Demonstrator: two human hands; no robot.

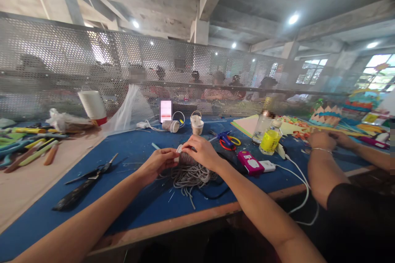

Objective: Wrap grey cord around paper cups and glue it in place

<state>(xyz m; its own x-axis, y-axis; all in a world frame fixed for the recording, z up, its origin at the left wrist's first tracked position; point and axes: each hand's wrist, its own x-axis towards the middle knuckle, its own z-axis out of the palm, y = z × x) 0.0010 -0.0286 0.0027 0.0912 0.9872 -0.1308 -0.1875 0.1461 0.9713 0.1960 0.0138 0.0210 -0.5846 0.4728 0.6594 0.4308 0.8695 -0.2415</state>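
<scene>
My left hand (159,163) pinches the side of a small cup wrapped in grey cord (186,158), which stands on the blue table mat (129,148). My right hand (202,151) curls over the top of that cup and holds the cord against it. A loose heap of the same grey cord (189,177) lies on the mat just below both hands, running up to the cup.
Black scissors (92,172) lie to the left. A pink device (249,162) with a white cable, a yellow liquid bottle (270,137), a blue glue gun (224,136) and finished wrapped cups (197,125) sit beyond. A co-worker's arm (321,164) works at right. A perforated metal screen (61,61) backs the table.
</scene>
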